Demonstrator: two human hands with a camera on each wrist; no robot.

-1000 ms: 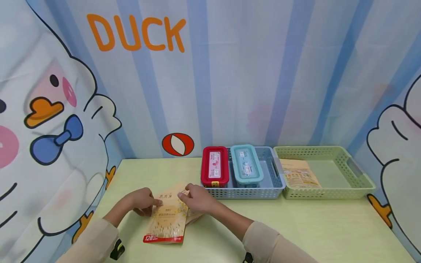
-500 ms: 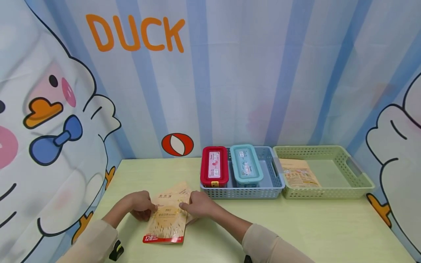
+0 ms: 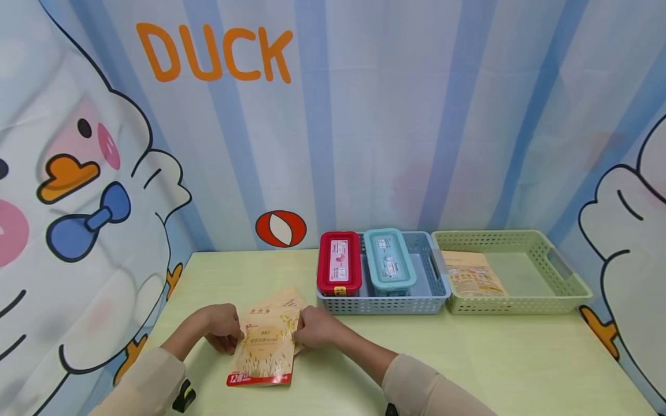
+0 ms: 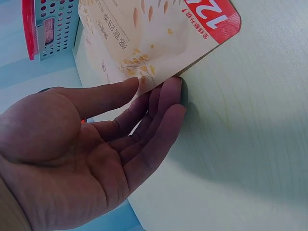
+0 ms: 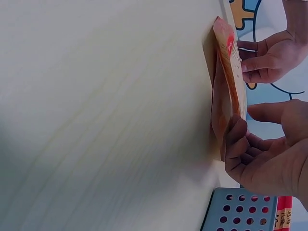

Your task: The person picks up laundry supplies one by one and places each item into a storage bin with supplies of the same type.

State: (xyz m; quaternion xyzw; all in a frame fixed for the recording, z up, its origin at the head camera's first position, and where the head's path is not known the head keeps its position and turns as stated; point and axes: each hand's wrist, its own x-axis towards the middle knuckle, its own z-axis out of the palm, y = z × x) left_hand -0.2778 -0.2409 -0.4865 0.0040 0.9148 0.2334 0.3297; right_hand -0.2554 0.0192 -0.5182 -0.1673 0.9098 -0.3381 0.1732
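two hands pinch a printed beige pouch (image 3: 264, 349) by its opposite sides, over the pale green table (image 3: 468, 364).
the left hand (image 3: 224, 328) has its thumb on the pouch's face and its fingers underneath; the right hand (image 3: 318, 328) nips the other edge with thumb and curled fingers, though i can't tell whether it catches the second pouch (image 3: 288, 297) beneath. nearby, a blue basket (image 3: 385, 306) holds red-lidded and teal-lidded boxes, and a third pouch (image 3: 473, 274) lies in the green basket (image 3: 520, 306).

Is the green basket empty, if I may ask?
No, a beige printed pouch lies in the left side of the green basket.
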